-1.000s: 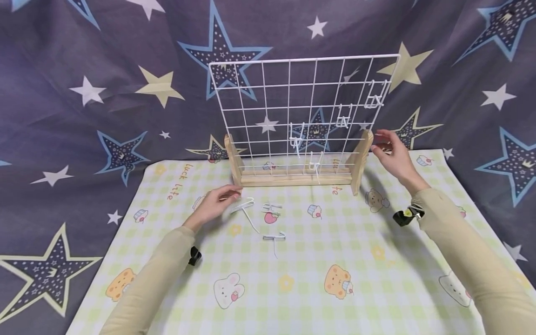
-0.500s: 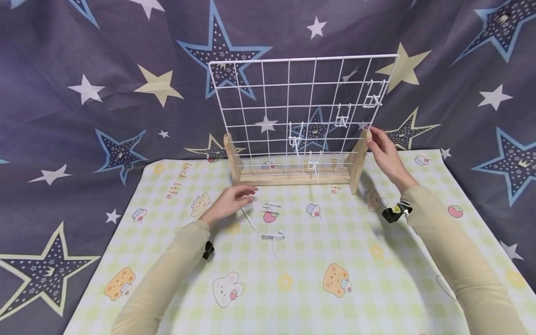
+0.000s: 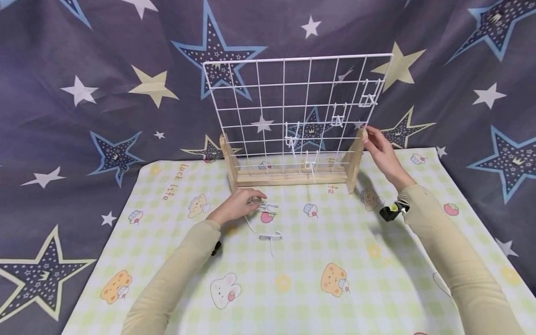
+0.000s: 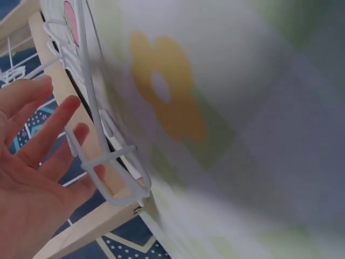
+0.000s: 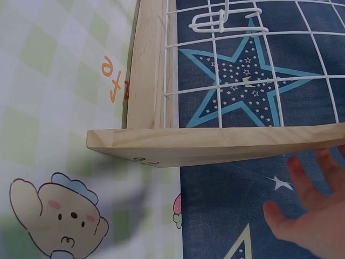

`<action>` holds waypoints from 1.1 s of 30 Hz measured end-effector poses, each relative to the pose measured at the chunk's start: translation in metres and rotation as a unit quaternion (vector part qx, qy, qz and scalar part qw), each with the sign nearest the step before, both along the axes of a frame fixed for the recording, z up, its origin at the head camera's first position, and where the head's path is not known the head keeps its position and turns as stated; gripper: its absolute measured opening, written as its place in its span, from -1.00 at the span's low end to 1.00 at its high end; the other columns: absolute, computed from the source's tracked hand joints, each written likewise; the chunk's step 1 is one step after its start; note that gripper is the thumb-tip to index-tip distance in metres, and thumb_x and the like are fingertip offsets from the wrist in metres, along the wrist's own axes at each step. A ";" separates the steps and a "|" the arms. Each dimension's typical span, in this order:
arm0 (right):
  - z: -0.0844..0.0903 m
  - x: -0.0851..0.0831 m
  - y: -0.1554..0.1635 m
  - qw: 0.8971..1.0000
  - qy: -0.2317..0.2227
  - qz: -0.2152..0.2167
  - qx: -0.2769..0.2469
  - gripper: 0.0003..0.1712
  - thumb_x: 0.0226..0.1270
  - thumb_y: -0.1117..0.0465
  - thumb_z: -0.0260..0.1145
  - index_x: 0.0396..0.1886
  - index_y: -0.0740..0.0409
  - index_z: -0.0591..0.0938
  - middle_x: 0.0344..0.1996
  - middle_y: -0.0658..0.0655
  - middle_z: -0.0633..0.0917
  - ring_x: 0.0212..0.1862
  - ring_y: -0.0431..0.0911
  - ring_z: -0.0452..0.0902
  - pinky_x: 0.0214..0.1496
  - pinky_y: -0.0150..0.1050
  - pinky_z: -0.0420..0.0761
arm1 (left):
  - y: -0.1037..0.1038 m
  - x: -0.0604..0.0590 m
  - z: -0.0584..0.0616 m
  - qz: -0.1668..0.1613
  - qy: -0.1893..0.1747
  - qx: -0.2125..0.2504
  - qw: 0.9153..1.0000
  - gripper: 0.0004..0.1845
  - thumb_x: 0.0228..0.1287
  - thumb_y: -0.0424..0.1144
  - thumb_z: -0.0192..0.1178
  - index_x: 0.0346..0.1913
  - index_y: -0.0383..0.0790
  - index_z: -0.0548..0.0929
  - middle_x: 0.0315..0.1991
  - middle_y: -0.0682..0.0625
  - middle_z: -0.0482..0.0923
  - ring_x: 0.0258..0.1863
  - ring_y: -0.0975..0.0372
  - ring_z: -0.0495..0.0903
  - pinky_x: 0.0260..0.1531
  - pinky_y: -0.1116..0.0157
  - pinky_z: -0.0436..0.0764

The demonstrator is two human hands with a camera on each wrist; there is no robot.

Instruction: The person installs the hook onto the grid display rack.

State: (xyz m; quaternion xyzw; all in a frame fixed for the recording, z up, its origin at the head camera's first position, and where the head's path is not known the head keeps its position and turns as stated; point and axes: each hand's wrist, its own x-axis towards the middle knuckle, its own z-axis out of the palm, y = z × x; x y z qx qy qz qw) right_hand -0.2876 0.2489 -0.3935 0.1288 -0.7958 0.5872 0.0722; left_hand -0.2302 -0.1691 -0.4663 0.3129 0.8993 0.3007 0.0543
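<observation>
My left hand (image 3: pixel 239 204) is over the tabletop, its fingers loosely spread beside several white wire hooks. One hook (image 4: pixel 116 197) lies beneath it, mostly covered in the head view, where its long prong (image 3: pixel 250 225) sticks out. Just past the fingertips lies a little group of hooks (image 3: pixel 269 209); another hook (image 3: pixel 271 237) is nearer the front. The white wire grid panel (image 3: pixel 283 108) stands upright in a wooden stand (image 3: pixel 293 179). At the top of the stand's right post, my right hand (image 3: pixel 384 157) holds the wood between thumb and index finger, with the other fingers (image 5: pixel 304 186) spread outside.
Several hooks hang on the grid's right half, such as an upper one (image 3: pixel 368 99) and a low one (image 3: pixel 310 165). A checked cloth (image 3: pixel 360 288) covers the table. Behind the stand hangs a dark star-patterned curtain (image 3: pixel 42 121).
My left hand has moved right from beside the stand's left foot, over the first hook to the small group. My right hand has come in from beside the right post onto its top.
</observation>
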 end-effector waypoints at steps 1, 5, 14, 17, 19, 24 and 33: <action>0.000 -0.001 0.000 1.000 -0.001 -0.003 0.000 -0.42 0.57 0.19 -0.01 0.45 0.35 0.17 0.35 0.41 0.28 0.37 -0.01 0.21 0.40 -0.17 0.26 | 0.000 0.000 0.001 0.001 0.000 -0.002 1.000 -0.71 0.23 -0.45 0.27 0.03 -0.30 0.66 0.00 -0.15 0.63 0.01 0.02 0.59 0.08 0.11 0.56; 0.001 0.000 -0.001 1.000 -0.010 -0.008 0.004 -0.42 0.57 0.18 -0.01 0.45 0.34 0.16 0.36 0.41 0.27 0.35 -0.05 0.23 0.31 -0.20 0.34 | 0.000 0.001 0.004 0.004 0.000 0.015 1.000 -0.71 0.22 -0.44 0.28 0.02 -0.30 0.66 0.01 -0.15 0.63 0.04 0.00 0.57 0.12 0.07 0.53; 0.003 0.003 -0.002 1.000 -0.008 -0.012 0.015 -0.38 0.57 0.06 0.00 0.48 0.23 0.16 0.38 0.34 0.27 0.35 -0.08 0.23 0.18 -0.21 0.37 | 0.003 0.000 0.007 0.005 0.022 0.079 0.997 -0.73 0.17 -0.42 0.35 -0.04 -0.25 0.71 0.00 -0.12 0.64 0.09 0.00 0.54 0.19 0.06 0.46; 0.002 0.003 -0.001 1.000 -0.015 -0.013 0.021 -0.38 0.57 0.07 -0.01 0.49 0.22 0.15 0.39 0.33 0.26 0.36 -0.04 0.21 0.17 -0.21 0.37 | 0.004 0.001 0.005 0.005 0.015 0.096 0.995 -0.75 0.16 -0.43 0.35 -0.06 -0.27 0.71 -0.03 -0.11 0.65 0.05 0.00 0.57 0.15 0.08 0.51; 0.002 0.001 -0.001 0.999 -0.019 -0.014 0.024 -0.38 0.57 0.08 -0.01 0.49 0.22 0.14 0.39 0.33 0.26 0.36 -0.01 0.20 0.16 -0.20 0.37 | 0.006 0.003 0.004 0.007 -0.005 0.114 0.993 -0.77 0.18 -0.44 0.33 -0.07 -0.32 0.70 -0.05 -0.13 0.66 0.01 0.01 0.59 0.09 0.11 0.56; 0.000 -0.001 0.000 1.000 -0.023 -0.009 0.016 -0.39 0.57 0.14 -0.01 0.49 0.24 0.13 0.40 0.33 0.24 0.38 0.03 0.17 0.21 -0.07 0.37 | 0.008 0.005 0.002 0.034 -0.069 0.169 0.983 -0.81 0.22 -0.49 0.27 -0.10 -0.45 0.67 -0.12 -0.22 0.64 -0.12 0.03 0.63 -0.11 0.24 0.67; 0.002 0.004 -0.003 1.000 -0.019 -0.016 0.013 -0.38 0.56 0.09 0.01 0.49 0.22 0.15 0.38 0.33 0.28 0.35 -0.06 0.23 0.21 -0.07 0.39 | 0.011 0.007 -0.009 0.074 -0.108 0.218 0.967 -0.89 0.16 -0.56 0.28 -0.24 -0.46 0.64 -0.26 -0.20 0.64 -0.24 0.03 0.64 -0.15 0.25 0.67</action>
